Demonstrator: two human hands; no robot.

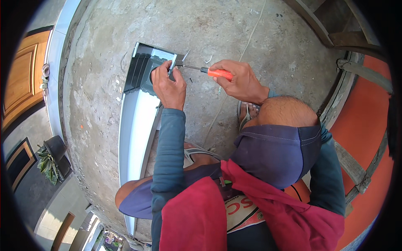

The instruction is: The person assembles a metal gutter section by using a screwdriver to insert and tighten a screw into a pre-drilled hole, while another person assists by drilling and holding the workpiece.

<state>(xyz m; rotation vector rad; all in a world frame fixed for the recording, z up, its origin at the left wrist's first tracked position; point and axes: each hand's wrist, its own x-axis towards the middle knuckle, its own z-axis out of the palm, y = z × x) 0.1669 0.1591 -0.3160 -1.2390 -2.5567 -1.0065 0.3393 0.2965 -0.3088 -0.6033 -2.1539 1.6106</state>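
Note:
My right hand (239, 79) is closed around the orange handle of a screwdriver (220, 74), which points left. Its shaft runs level to the near-right side of a dark grey end section (142, 69) with ribs. That section is the far end of a long white housing (138, 113) lying on the floor and running back toward my left leg. My left hand (168, 88) rests over the end section, thumb and forefinger pinched at its pale edge by the screwdriver's tip. Whether a screw sits at the tip is too small to tell.
Thin white scraps (186, 54) and a cable (247, 44) lie on the concrete floor (104, 25). My sandalled feet (247, 111) are close to the housing. At the right stands a wooden frame (349, 163) with orange panels. A potted plant (49, 163) and wooden door (27, 75) are at left.

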